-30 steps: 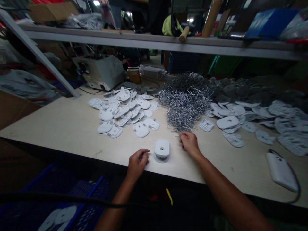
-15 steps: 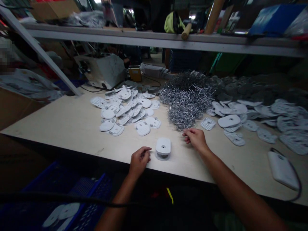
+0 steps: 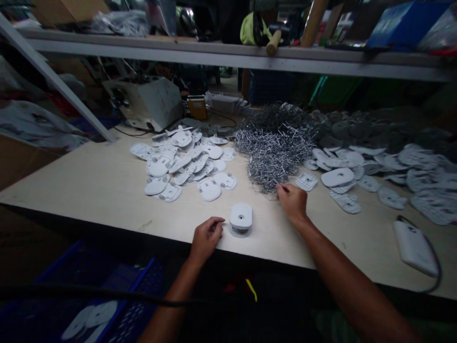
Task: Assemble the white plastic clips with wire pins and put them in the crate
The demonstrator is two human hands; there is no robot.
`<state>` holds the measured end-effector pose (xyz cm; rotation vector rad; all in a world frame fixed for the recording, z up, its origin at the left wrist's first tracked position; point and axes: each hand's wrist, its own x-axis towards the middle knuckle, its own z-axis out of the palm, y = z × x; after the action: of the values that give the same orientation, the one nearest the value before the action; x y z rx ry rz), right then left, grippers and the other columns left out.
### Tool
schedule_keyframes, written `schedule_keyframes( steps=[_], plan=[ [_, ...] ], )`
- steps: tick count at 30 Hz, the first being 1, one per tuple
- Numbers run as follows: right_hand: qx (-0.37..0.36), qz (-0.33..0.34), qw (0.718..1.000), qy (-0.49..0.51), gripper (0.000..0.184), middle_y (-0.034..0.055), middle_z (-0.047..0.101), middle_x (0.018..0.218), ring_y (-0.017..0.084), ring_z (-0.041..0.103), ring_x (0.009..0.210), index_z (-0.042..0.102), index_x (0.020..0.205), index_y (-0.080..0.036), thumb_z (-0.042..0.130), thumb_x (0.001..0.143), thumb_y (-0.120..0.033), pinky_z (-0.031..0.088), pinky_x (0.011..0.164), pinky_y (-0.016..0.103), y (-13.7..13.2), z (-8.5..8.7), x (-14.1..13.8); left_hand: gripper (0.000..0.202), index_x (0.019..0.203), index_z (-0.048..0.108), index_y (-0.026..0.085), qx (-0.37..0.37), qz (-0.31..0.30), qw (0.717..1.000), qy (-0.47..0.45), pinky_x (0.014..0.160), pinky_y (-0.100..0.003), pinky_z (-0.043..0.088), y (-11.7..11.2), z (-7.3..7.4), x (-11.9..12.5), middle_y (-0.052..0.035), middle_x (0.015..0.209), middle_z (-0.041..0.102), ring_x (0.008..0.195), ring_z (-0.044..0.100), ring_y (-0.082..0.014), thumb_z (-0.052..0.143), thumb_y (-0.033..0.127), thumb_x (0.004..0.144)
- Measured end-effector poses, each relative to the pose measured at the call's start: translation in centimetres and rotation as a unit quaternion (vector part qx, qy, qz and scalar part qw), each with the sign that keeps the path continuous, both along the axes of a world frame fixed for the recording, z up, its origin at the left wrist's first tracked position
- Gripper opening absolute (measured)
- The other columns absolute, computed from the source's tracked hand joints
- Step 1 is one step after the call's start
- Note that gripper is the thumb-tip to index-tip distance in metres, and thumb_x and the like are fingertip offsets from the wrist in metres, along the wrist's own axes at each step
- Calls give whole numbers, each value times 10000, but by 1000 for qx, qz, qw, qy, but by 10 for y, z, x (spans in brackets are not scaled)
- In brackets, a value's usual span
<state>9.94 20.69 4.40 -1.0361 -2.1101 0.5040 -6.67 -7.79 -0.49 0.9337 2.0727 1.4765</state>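
Note:
A white plastic housing [image 3: 241,219] stands on the pale work table [image 3: 107,186], just to the right of my left hand [image 3: 206,240], whose fingers are curled and close to it. My right hand [image 3: 293,202] rests its fingertips at the lower edge of a tangled heap of metal pins [image 3: 274,147]. Whether those fingers hold a pin is hidden. A scattered pile of white perforated plastic plates [image 3: 185,162] lies to the left of the heap. More plates [image 3: 371,183] spread to its right, with grey ones [image 3: 374,128] behind.
A white power bank with a cable [image 3: 414,247] lies at the right. Below the table's front edge sits a blue crate [image 3: 121,286] holding white plates. A grey machine [image 3: 146,102] and a yellow box [image 3: 197,107] stand behind the table, under a metal shelf rail [image 3: 228,55].
My right hand has shifted right and slightly farther along the lower edge of the metal heap. My left hand stays beside the white housing, and the view has tilted slightly.

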Motion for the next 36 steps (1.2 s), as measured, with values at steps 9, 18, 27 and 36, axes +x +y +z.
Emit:
schedule_keyframes(
  steps=[9,18,27,36],
  plan=[
    [19,-27,999,-8,346,96,755,738,250,665,683,800,783,-184,576,944,-393,405,669,323,4,0,5,267,1100,752,189,-4,-4,1000,8,613,-255,498,0,2,0,-19,763,697,647,639,-164,622,361,944],
    [51,-36,996,-71,243,81,744,735,206,624,662,767,746,-174,607,866,-313,360,641,291,11,6,-2,542,1378,611,197,-46,-60,997,7,629,-247,475,8,19,-5,-2,856,687,660,595,-138,704,376,875],
    [118,-49,975,-183,226,86,727,747,197,580,668,738,757,-161,579,879,-267,261,613,312,25,25,-5,879,1589,442,271,-118,-174,976,52,687,-262,463,35,36,-10,34,832,693,720,643,-170,806,332,792],
    [118,-67,962,-237,176,100,741,777,212,582,678,765,807,-162,632,854,-267,222,585,323,51,59,-14,908,1562,471,230,-144,-134,978,72,676,-289,439,55,28,-1,24,800,675,733,650,-205,852,444,766]
  ],
)
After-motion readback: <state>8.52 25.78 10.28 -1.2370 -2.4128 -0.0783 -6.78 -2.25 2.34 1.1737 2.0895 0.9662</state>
